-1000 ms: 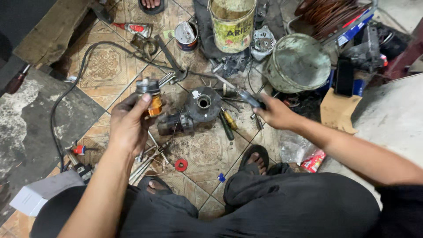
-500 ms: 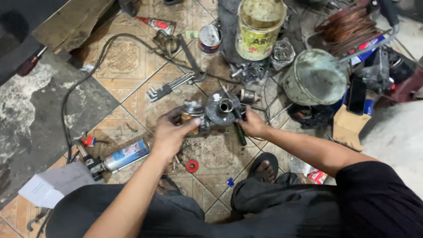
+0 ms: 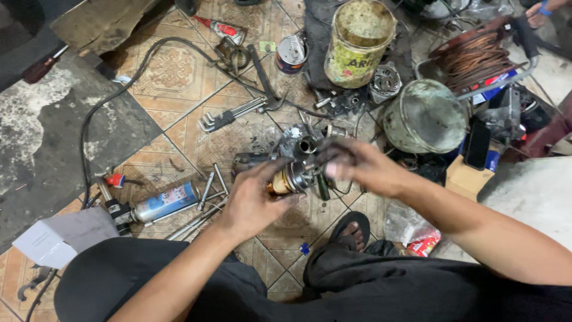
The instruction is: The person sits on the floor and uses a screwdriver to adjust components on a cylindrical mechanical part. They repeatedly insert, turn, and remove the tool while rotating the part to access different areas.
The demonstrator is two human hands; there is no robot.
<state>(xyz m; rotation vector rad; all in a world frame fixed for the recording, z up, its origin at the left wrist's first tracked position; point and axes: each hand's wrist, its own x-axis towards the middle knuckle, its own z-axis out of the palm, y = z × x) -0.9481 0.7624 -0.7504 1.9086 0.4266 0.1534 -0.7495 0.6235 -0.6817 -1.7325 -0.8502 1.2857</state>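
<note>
Motor armature (image 3: pixel 290 177), a short cylinder with copper-coloured windings and a steel ring at one end, is held up between both hands above the tiled floor (image 3: pixel 173 71). The left hand (image 3: pixel 253 200) cups it from below, fingers curled and pressed against its winding end. The right hand (image 3: pixel 357 167) closes over its other end with fingers bent around the metal; motion blur hides exactly how the fingertips sit. Just behind the grip, on the floor, lies a grey motor housing (image 3: pixel 298 143) with a round opening. Left of the grip lie loose long bolts (image 3: pixel 208 188) and a spray can (image 3: pixel 164 203), and farther behind, a set of hex keys (image 3: pixel 229 116). Right of the grip sits an upturned metal pot (image 3: pixel 424 116), with a coil of copper wire (image 3: pixel 476 56) beyond it.
</note>
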